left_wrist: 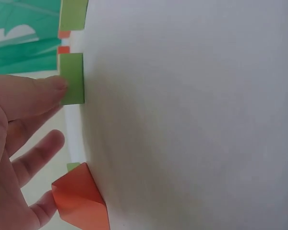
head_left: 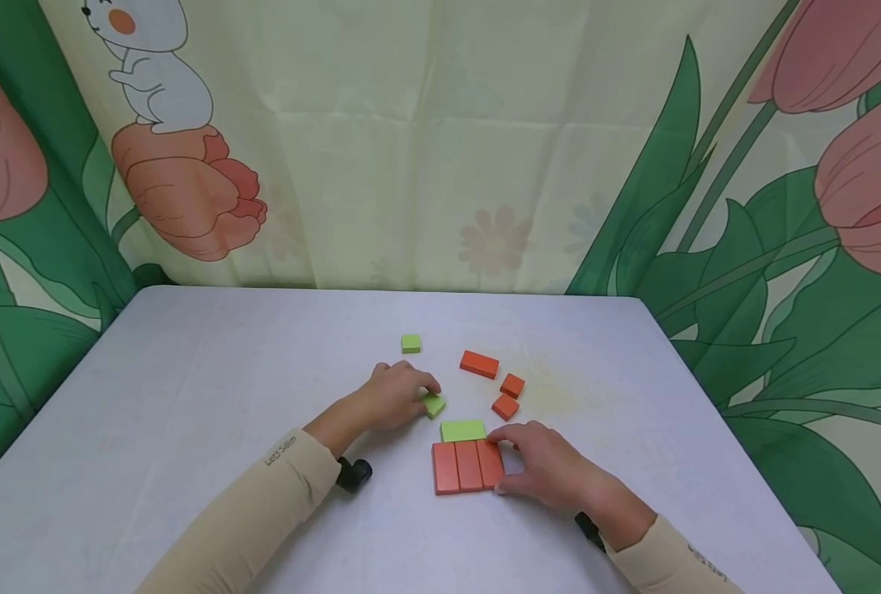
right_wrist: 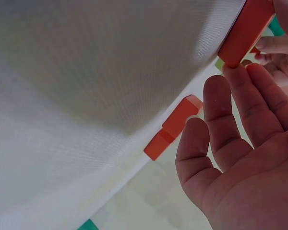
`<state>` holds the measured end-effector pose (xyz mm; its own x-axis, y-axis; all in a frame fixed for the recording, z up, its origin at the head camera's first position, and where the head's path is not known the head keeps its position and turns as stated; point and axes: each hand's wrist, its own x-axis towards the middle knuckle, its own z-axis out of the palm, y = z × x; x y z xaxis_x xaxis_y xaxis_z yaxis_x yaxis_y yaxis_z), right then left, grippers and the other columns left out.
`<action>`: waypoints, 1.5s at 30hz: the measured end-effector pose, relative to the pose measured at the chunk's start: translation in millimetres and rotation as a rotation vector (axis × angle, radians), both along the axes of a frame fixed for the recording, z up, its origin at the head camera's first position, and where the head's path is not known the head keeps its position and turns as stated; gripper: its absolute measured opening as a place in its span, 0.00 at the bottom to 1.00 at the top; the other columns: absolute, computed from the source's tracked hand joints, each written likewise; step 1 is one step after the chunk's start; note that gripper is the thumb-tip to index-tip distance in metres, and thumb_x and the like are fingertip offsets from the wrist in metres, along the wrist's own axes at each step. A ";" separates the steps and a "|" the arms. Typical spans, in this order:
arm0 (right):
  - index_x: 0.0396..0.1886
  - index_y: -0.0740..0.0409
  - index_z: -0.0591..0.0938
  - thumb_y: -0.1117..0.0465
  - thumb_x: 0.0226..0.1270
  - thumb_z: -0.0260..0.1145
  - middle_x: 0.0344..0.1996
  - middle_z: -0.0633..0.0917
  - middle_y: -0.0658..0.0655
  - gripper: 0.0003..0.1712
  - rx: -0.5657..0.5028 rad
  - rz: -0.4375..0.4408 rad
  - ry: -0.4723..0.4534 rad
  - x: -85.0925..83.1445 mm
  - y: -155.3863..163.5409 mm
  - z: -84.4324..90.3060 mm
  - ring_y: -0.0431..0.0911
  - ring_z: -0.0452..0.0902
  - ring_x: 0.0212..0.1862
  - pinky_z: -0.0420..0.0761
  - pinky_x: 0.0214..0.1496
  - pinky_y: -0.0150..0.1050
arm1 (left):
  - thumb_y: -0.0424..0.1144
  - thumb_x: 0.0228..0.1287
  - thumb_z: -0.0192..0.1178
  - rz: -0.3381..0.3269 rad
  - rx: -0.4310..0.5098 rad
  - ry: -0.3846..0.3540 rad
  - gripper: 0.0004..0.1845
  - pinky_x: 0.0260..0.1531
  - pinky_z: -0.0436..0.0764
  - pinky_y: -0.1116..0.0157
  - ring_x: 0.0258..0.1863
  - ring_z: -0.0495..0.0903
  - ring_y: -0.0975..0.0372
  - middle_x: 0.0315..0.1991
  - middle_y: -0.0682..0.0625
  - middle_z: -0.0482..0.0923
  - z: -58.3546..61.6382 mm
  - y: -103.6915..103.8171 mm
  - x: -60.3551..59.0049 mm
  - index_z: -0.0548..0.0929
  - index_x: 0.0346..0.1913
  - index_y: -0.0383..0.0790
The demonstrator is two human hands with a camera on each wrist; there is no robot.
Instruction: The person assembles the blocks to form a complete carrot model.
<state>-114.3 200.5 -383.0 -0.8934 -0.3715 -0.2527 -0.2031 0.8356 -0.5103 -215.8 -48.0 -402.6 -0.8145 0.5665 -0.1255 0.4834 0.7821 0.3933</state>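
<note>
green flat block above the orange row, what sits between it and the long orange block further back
In the head view, two small orange cubes lie between the flat green block and the long orange block.

Left hand (head_left: 396, 398): palm down, fingers curled, fingertips pinching.
Right hand (head_left: 552, 470): palm down, fingers straight, spread, pressing.

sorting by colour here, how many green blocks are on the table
3: a small green square at the far side, a small green block at the left hand's fingertips, and a green rectangle above the orange row. None seem hidden.
</note>
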 end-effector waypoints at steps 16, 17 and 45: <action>0.61 0.52 0.80 0.56 0.54 0.80 0.50 0.79 0.47 0.33 -0.002 -0.004 0.003 -0.7 1.2 -1.1 0.46 0.72 0.52 0.76 0.54 0.49 | 0.35 0.65 0.67 -0.030 0.003 -0.012 0.15 0.60 0.59 0.43 0.59 0.72 0.55 0.49 0.60 0.84 4.2 1.2 11.8 0.87 0.52 0.52; 0.61 0.52 0.80 0.56 0.54 0.80 0.50 0.79 0.47 0.33 -0.001 -0.005 0.002 -0.7 1.0 -1.2 0.46 0.72 0.52 0.76 0.54 0.50 | 0.35 0.65 0.67 -0.029 0.002 -0.012 0.15 0.61 0.59 0.43 0.59 0.72 0.55 0.49 0.60 0.84 4.4 1.2 12.0 0.87 0.52 0.52; 0.60 0.51 0.81 0.55 0.53 0.81 0.49 0.80 0.46 0.33 0.013 -0.018 -0.002 -1.8 0.3 -1.1 0.46 0.72 0.53 0.76 0.55 0.49 | 0.51 0.56 0.74 -0.035 0.020 0.048 0.25 0.53 0.61 0.46 0.57 0.72 0.57 0.50 0.58 0.82 7.2 -1.9 40.3 0.84 0.56 0.48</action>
